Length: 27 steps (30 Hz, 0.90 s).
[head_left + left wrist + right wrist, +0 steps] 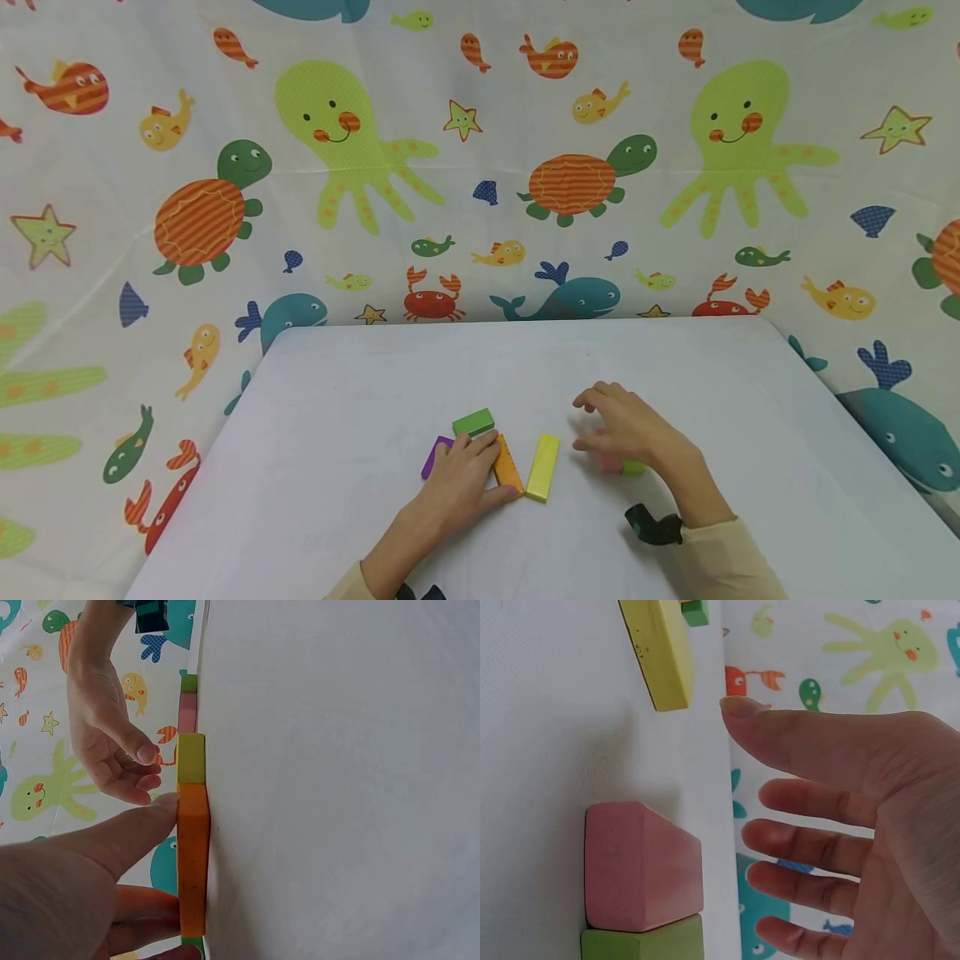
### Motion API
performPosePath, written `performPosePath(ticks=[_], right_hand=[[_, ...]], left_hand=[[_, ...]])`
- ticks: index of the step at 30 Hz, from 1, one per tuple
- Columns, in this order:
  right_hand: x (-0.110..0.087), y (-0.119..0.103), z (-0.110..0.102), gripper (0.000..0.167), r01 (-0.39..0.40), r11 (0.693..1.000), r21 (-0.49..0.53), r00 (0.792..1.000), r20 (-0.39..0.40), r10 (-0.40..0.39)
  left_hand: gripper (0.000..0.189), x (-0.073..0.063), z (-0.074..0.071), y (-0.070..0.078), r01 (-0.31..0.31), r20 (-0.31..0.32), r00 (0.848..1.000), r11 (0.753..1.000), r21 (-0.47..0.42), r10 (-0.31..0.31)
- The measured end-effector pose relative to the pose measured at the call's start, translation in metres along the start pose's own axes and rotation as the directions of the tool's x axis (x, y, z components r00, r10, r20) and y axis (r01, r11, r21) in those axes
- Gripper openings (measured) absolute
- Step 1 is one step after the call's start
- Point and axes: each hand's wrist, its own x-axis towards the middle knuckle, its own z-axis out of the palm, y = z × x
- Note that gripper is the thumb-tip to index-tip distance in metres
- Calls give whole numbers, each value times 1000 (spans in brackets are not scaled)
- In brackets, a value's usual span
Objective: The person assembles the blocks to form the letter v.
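Note:
My left hand (459, 483) spans the orange block (507, 465), its thumb at the near end and its fingers at the far end. In the left wrist view the thumb tip touches the orange block (193, 862) beside the yellow block (191, 759). A green block (473, 422) lies just beyond those fingers; a purple block (433, 457) is partly hidden behind the hand. Over the pink block (611, 462), my right hand (633, 429) hovers with fingers spread and nothing in them. The right wrist view has the pink block (645, 870) against a light green block (645, 945).
The white table (360, 392) carries the blocks near its middle. Behind it hangs a cloth (465, 225) printed with sea animals. A black wrist camera (654, 527) sits at the right wrist, close over the table.

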Motion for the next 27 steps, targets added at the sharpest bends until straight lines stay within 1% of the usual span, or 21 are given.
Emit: performPosePath(ticks=[13, 21, 27], right_hand=[[-3, 7, -3, 57, -19, 999, 32, 998, 63, 17], [-4, 11, -5, 60, -69, 996, 62, 993, 103, 62], [-6, 10, -8, 59, -94, 993, 77, 988, 126, 84]], left_hand=[[68, -1, 0, 0, 0, 6, 1000, 1000, -8, 0], [67, -1, 0, -1, -6, -3, 1000, 1000, -5, 6], [67, -2, -1, 0, -5, 8, 1000, 1000, -1, 5]])
